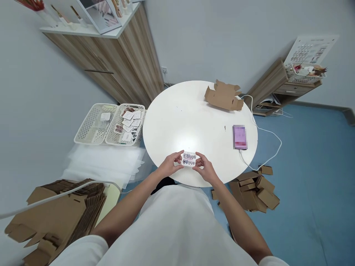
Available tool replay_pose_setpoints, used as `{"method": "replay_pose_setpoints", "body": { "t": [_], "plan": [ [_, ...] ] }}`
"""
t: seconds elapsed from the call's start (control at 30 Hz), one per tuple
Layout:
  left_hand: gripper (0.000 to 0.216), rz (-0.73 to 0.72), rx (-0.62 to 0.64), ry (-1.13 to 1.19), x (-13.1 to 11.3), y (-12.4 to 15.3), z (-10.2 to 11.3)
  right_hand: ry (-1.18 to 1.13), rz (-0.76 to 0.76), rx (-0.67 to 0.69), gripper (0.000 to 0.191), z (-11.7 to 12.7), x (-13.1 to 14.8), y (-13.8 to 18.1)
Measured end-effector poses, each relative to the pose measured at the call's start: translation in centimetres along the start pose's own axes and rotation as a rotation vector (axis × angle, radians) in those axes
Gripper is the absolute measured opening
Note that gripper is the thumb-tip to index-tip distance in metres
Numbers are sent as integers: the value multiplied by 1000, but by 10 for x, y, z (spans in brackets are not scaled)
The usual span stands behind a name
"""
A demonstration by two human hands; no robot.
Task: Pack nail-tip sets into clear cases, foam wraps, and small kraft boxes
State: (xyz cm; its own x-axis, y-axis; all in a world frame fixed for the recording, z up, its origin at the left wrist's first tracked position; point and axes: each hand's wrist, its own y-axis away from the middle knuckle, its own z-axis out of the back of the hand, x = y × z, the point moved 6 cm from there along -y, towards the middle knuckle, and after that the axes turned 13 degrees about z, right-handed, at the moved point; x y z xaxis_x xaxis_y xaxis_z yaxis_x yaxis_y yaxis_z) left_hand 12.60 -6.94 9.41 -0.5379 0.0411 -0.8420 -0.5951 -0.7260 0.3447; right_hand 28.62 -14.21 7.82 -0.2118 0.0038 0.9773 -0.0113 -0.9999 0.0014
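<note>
A small clear packet of patterned press-on nails (189,159) is held just above the near edge of the round white table (180,118). My left hand (170,164) pinches its left end, fingers closed on it. My right hand (204,168) grips its right end the same way. The packet lies flat between both hands, face up.
A folded cardboard box (224,96) sits at the table's far side, and a phone (240,137) on a white cable lies at the right. Two white baskets (111,123) with nail packets stand to the left. Flat cardboard (55,214) and small boxes (256,190) lie on the floor.
</note>
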Motion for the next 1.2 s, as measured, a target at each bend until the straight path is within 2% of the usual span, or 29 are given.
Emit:
{"method": "replay_pose_setpoints", "body": {
  "t": [0.13, 0.3, 0.4, 0.5, 0.63, 0.77, 0.87, 1.03, 1.2],
  "plan": [
    [63, 32, -65, -152, 21, -5, 32, 140, 17, 37, 59, -25, -2, -34],
    [62, 125, -178, -349, 66, -12, 86, 312, 32, 175, 58, -78, -5, -92],
    [60, 199, -165, -445, 95, -20, 110, 374, -13, 243, 58, -111, -14, -121],
    [60, 284, -115, -503, 120, -29, 125, 461, -66, 262, 60, -138, -27, -139],
    [60, 352, -72, -515, 141, -40, 129, 581, -135, 255, 60, -160, -42, -151],
    [64, 355, -67, -419, 150, -40, 126, 608, -206, 191, 60, -166, -44, -145],
    [66, 388, -115, -213, 155, -31, 126, 419, -282, 82, 59, -165, -41, -131],
    [66, 466, -160, 221, 160, -13, 123, -78, -429, -130, 55, -170, -38, -105],
    [68, 479, -148, 381, 160, -12, 119, -218, -441, -184, 58, -181, -37, -109]
  ]
}}
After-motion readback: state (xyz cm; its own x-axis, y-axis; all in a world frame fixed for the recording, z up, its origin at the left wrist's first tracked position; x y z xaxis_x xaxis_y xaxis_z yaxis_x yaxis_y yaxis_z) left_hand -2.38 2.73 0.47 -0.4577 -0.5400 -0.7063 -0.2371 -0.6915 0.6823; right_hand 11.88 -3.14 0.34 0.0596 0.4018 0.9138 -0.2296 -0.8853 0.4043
